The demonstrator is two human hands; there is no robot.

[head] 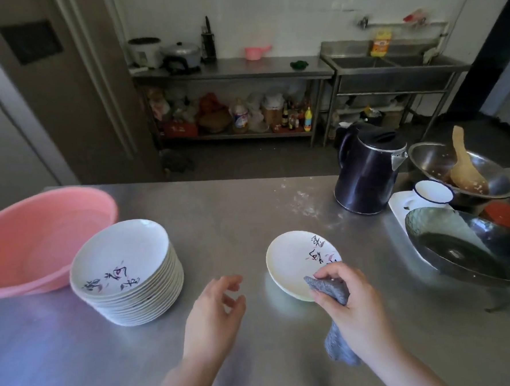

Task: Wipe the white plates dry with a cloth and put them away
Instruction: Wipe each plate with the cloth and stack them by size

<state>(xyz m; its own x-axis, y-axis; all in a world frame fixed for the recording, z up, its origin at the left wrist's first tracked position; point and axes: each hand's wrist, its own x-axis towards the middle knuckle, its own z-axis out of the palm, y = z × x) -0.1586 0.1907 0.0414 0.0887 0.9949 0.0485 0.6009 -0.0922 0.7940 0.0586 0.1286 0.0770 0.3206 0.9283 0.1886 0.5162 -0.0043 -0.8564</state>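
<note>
Plate (pixel 296 262): lower centre, stiff, glazed, likely slippery and breakable; hold by rim.
Right hand (pixel 348 303): clutching cloth (pixel 331 289).
Left hand (pixel 214 311): fingers relaxed, empty.

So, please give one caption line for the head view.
Right hand wipes single plate with grey cloth; left hand free.

On the tabletop (pixel 248 205) a stack of plates (pixel 127 272) stands at the left, a basin (pixel 35 236) just behind and left of it; a single plate (pixel 294 262) lies right of centre, a kettle (pixel 366 174) behind it, bowls (pixel 461 168) at far right
</note>
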